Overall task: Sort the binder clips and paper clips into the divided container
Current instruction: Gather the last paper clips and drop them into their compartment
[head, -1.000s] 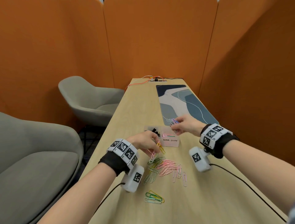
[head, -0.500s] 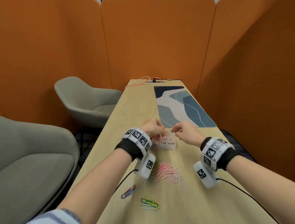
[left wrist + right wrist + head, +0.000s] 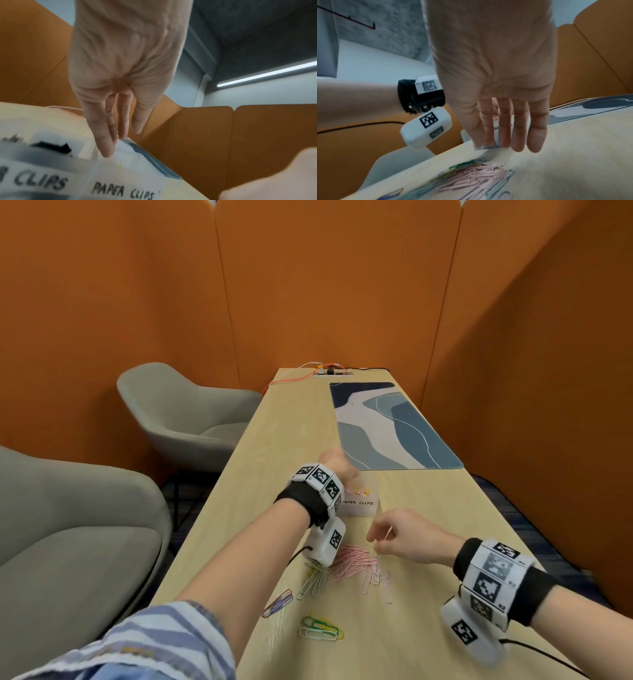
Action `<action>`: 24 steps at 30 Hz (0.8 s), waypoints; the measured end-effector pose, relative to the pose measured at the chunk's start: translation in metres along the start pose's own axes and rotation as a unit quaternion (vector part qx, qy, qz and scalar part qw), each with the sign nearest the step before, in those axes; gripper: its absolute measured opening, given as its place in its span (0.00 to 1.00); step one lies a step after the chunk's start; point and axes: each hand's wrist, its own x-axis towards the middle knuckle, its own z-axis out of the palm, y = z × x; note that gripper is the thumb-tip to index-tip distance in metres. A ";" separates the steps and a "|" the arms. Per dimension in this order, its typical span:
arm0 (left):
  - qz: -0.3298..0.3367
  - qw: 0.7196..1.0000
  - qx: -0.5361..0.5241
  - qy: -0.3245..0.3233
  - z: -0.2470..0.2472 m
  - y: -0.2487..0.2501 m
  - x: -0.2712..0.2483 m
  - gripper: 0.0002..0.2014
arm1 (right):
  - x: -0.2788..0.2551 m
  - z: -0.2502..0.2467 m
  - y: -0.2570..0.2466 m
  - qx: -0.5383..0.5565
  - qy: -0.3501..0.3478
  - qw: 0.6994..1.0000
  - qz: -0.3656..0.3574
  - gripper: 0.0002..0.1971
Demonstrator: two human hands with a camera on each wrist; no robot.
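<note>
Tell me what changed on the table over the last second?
The left hand went from the loose pile forward to the divided container and now hangs open-fingered over its paper-clip side, its clips apparently dropped in. The right hand came back from the container, empty, toward the pile. A blue-and-red bundle lies uncovered. The container, the green bundle and the mat stayed put.
</note>
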 end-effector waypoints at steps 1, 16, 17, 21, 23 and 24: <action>0.006 1.000 0.004 0.006 -0.004 0.000 -0.004 0.10 | -0.001 0.002 -0.003 -0.012 -0.006 1.000 -0.008 0.13; -0.099 0.907 0.346 -0.219 -0.048 -0.078 -0.157 0.36 | 0.016 0.038 -0.047 -0.140 -0.166 0.969 -0.121 0.42; -0.107 0.901 0.348 -0.237 -0.044 -0.082 -0.163 0.39 | 0.011 0.037 -0.044 -0.141 -0.159 0.969 -0.128 0.40; -0.075 0.902 0.340 -0.254 -0.024 -0.080 -0.175 0.44 | -0.010 0.034 -0.031 -0.131 -0.125 0.972 -0.149 0.29; -0.045 0.905 0.354 -0.234 -0.012 -0.074 -0.174 0.45 | -0.016 0.027 -0.025 -0.113 -0.118 0.977 -0.141 0.28; -0.030 0.908 0.355 -0.222 -0.005 -0.072 -0.172 0.44 | -0.019 0.022 -0.022 -0.099 -0.116 0.980 -0.128 0.29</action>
